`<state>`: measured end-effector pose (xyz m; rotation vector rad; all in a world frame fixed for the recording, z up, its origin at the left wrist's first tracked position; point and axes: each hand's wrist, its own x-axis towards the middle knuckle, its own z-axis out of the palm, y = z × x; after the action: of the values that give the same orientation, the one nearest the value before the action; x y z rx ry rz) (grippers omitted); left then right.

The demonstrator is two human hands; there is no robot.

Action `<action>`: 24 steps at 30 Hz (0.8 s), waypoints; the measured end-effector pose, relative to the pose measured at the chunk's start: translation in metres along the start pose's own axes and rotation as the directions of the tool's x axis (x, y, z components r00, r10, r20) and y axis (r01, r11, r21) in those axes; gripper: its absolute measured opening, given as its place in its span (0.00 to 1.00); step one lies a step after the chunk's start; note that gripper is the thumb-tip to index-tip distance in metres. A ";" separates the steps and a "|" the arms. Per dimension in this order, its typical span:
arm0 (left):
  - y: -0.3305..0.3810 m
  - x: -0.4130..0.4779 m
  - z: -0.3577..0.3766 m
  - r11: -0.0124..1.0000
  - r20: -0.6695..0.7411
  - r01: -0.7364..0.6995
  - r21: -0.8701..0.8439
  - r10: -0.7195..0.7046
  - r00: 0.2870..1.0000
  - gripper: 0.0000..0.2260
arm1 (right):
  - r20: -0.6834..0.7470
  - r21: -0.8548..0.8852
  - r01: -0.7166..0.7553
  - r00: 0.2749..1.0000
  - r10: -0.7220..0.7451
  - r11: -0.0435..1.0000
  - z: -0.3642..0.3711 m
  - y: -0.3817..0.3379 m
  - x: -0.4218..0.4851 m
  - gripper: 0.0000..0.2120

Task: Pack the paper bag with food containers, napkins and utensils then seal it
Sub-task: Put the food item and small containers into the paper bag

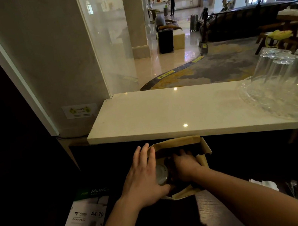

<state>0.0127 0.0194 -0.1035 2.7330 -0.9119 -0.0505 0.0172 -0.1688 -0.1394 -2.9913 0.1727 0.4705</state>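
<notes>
1. The paper bag (181, 145) stands open just below the front edge of the pale stone bench (164, 114), on a dark lower surface that is mostly lost in shadow.
2. The left hand (145, 175) lies spread over the bag's left rim, fingers extended and pressed against the paper; the thumb is hidden under the palm, so how firmly it grips cannot be told.
3. The right hand (186, 163) reaches down inside the bag, fingers curled. What it holds, if anything, is hidden by the bag wall and the darkness.
4. A round container with a pale lid (161, 172) sits in the bag between the two hands; only part of the lid shows.
5. Upturned drinking glasses (286, 72) crowd the bench's right end, cut off by the frame edge.
6. A pack of A4 paper (90, 213) lies at lower left, half in shadow.
7. Something white (264, 185) at lower right is too dim to identify.
</notes>
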 end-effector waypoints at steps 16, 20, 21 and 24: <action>-0.007 -0.002 0.000 0.996 0.006 0.037 -0.078 -0.037 0.999 0.51 | -0.631 0.445 0.380 0.776 -0.018 0.811 -0.027 0.009 -0.118 0.08; -0.011 -0.002 0.002 0.992 -0.012 0.035 -0.119 -0.036 0.999 0.49 | -0.649 0.534 0.321 0.748 0.136 0.782 -0.007 0.041 -0.143 0.09; -0.011 -0.002 0.003 0.991 -0.026 0.032 -0.128 -0.036 0.999 0.49 | -0.631 0.554 0.283 0.757 0.172 0.783 0.000 0.050 -0.147 0.09; -0.008 -0.003 0.005 0.990 -0.067 0.023 -0.140 -0.033 0.997 0.47 | -0.555 0.637 0.159 0.773 0.306 0.754 0.024 0.081 -0.154 0.09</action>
<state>0.0148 0.0259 -0.1105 2.6018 -0.8188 -0.0234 -0.1457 -0.2309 -0.1219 -2.2940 0.4199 -0.5427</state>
